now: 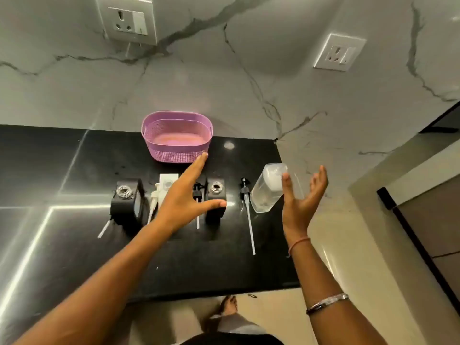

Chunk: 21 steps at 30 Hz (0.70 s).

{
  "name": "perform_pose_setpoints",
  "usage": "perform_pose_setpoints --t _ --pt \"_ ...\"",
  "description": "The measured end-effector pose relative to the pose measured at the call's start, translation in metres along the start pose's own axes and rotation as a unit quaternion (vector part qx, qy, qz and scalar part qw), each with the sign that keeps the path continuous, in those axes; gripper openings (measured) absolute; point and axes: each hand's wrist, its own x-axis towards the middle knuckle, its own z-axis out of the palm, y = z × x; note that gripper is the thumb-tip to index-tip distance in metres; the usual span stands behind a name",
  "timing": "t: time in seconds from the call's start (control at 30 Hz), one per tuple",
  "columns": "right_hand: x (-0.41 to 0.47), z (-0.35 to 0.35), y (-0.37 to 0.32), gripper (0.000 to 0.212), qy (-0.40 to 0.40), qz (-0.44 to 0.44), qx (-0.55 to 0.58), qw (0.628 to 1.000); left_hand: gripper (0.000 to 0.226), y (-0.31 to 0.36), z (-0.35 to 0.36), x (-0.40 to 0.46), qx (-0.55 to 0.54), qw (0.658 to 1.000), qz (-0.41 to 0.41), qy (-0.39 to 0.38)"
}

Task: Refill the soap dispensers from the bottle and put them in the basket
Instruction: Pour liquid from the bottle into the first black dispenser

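A pink basket (159,135) stands at the back of the black counter (74,245). In front of it stand two black dispensers with open necks, one at the left (125,205) and one at the middle (216,192), and a white dispenser (168,181) between them. Three pump heads with tubes lie beside them: white (153,200), black (196,195), black (245,192). A clear bottle (266,188) stands at the right. My left hand (184,195) reaches flat over the middle, fingers straight. My right hand (302,197) is spread beside the bottle, apart from it.
A marble wall with two sockets (129,21) (339,52) rises behind the counter. The counter ends at its right edge just past the bottle, with pale floor and a dark-edged cabinet (423,220) beyond. My foot (230,305) shows below the counter's front edge.
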Motion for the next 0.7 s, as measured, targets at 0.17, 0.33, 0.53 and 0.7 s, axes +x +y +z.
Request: perform_pose_setpoints --t 0.17,0.33,0.53,0.7 --pt "0.009 0.003 0.046 0.122 -0.128 0.102 0.03 0.986 0.136 -0.018 0.027 0.02 -0.013 0.994 -0.074 -0.076" --pt "0.023 0.02 0.057 0.106 -0.176 0.073 0.022 0.981 0.143 -0.042 0.03 0.036 0.068 0.973 -0.136 -0.173" --pt "0.021 0.035 0.075 0.085 -0.175 0.062 0.035 0.982 0.133 -0.049 0.036 0.04 0.098 0.966 -0.149 -0.187" --pt "0.023 0.035 0.079 0.09 -0.165 0.073 0.043 0.983 0.138 -0.047 0.039 0.041 0.09 0.955 -0.162 -0.233"
